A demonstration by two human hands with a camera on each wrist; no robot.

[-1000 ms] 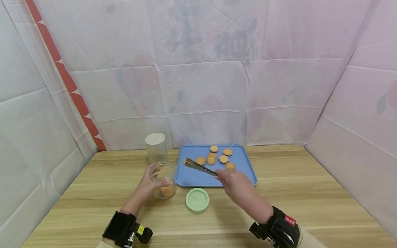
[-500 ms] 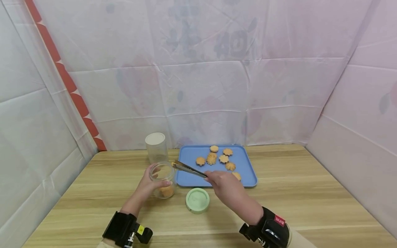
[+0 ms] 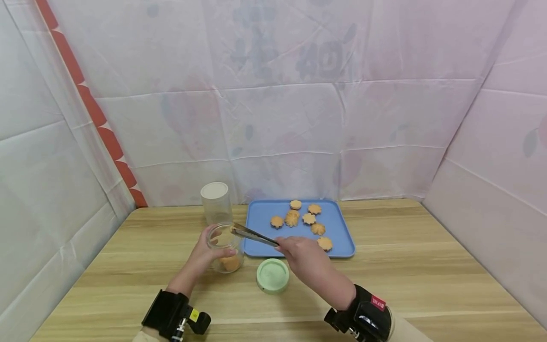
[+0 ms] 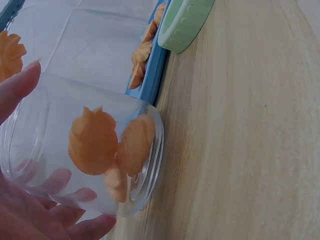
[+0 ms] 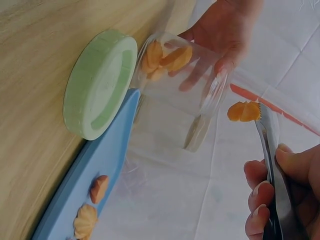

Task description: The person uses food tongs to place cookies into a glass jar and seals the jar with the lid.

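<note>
My left hand (image 3: 201, 259) grips a clear glass jar (image 3: 225, 247) on the wooden table; several orange cookies (image 4: 107, 145) lie in its bottom. My right hand (image 3: 299, 256) holds metal tongs (image 3: 252, 234) whose tips pinch one orange cookie (image 5: 243, 111) just above the jar's open mouth (image 5: 215, 92). A blue tray (image 3: 262, 244) behind the jar carries several flower-shaped cookies (image 3: 292, 218). The jar's green lid (image 3: 272, 276) lies flat on the table in front of the tray.
A second clear jar with a white lid (image 3: 216, 202) stands behind the held jar, left of the tray. Pale fabric walls close in the table at the back and both sides. The wooden tabletop (image 3: 406, 266) extends to the right.
My right hand has carried the tongs with the cookie leftward from over the tray to above the jar's mouth. The left hand and jar have stayed put.
</note>
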